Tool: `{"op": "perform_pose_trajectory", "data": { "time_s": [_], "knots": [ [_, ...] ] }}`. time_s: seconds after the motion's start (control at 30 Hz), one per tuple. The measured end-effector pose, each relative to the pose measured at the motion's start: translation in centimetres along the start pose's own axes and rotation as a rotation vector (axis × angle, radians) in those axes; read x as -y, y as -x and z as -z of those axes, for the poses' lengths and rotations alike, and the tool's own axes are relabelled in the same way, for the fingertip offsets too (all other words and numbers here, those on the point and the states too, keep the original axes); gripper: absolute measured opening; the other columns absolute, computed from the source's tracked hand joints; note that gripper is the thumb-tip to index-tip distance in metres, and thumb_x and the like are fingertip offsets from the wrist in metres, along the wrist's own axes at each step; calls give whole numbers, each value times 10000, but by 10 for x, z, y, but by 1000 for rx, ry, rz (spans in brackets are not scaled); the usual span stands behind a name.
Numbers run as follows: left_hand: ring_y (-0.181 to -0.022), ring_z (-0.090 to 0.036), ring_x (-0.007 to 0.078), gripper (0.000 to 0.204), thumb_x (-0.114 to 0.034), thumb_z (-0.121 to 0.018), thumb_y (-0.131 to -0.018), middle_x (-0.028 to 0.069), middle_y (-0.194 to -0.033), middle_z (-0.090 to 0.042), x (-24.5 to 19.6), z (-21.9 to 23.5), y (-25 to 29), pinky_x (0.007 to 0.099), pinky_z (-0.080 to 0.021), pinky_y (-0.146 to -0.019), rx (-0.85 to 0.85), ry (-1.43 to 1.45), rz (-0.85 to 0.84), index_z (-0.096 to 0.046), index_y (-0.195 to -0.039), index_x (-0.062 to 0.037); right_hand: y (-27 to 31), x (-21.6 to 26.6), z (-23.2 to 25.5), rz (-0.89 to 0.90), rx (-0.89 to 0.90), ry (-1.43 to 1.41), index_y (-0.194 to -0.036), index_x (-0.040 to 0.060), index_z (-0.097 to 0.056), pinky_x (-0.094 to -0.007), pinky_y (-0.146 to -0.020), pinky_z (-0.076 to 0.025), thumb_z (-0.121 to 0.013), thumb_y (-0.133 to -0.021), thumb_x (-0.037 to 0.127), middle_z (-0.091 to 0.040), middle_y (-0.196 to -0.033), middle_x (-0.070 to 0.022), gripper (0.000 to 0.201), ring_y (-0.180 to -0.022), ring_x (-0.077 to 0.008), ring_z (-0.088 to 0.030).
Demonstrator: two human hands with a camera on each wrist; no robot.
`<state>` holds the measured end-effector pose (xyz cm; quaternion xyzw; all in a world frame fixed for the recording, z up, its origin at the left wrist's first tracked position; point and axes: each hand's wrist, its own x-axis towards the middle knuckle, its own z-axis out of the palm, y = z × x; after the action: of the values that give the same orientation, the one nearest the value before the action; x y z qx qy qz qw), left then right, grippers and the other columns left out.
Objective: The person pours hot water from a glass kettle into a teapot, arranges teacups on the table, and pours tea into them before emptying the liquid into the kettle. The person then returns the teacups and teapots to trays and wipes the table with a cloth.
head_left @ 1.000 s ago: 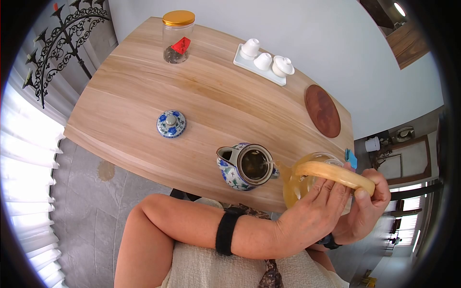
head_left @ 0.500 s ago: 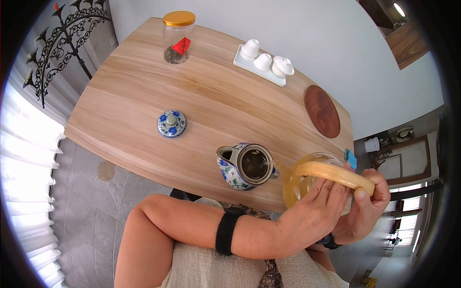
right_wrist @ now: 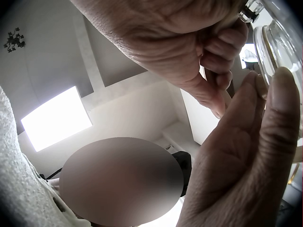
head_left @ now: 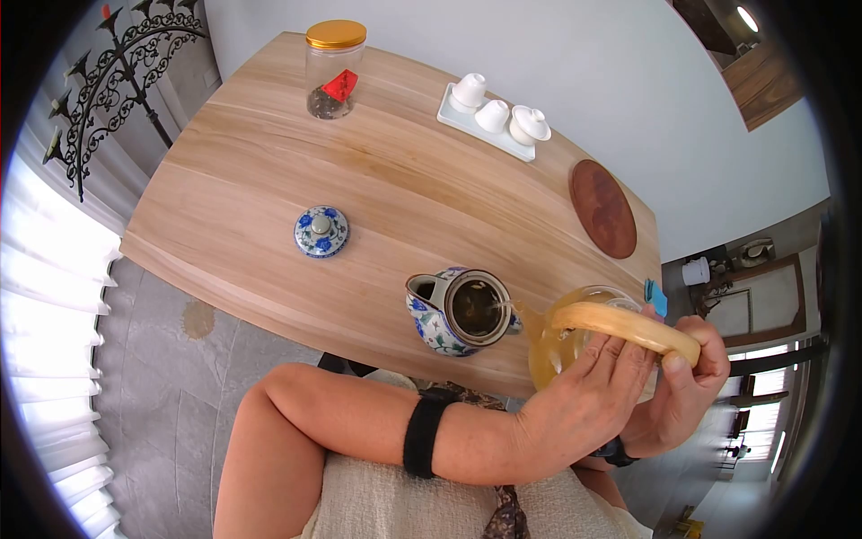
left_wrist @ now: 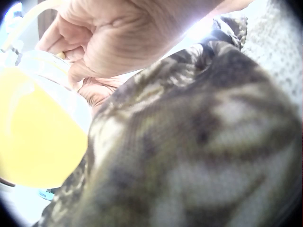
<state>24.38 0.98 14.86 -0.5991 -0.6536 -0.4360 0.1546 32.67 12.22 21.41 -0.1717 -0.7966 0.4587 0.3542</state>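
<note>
Head view, so my right hand (head_left: 684, 395) has its fingers curled round the pale handle (head_left: 628, 330) of the glass pitcher (head_left: 546, 361), probably because that's the bit that controls the tilt. Left hand (head_left: 570, 409) fingers are pretty straight against its top, likely steadying it. The teapot (head_left: 431, 331) sits lidless on the worktop (head_left: 260, 180), left of my fingers, its mouth under the stream. Lid (head_left: 321, 234)'s farther left, handily out of my fingers' way.
</note>
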Motion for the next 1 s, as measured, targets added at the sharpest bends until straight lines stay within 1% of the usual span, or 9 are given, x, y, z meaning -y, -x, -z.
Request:
{"op": "perform_pose_trajectory", "data": {
  "time_s": [0.53,1.0],
  "knots": [
    [-1008,-614,321,531,-138,-523,-751,264,-1225,-523,-1,-1,0,385,-486,-913,1,-9,-1,-481,-1207,131,0,0,0,-6,-2,-12,-729,2,-531,-201,-595,-280,-756,-695,188,-437,-677,28,294,-629,-57,-372],
    [-1028,-605,325,536,-132,-524,-746,276,-1247,-503,-2,-1,1,382,-486,-912,16,-1,5,-472,-1204,141,0,1,-1,9,18,-11,-729,3,-532,-198,-587,-279,-754,-710,191,-432,-666,33,292,-624,-54,-370]
  ]
}}
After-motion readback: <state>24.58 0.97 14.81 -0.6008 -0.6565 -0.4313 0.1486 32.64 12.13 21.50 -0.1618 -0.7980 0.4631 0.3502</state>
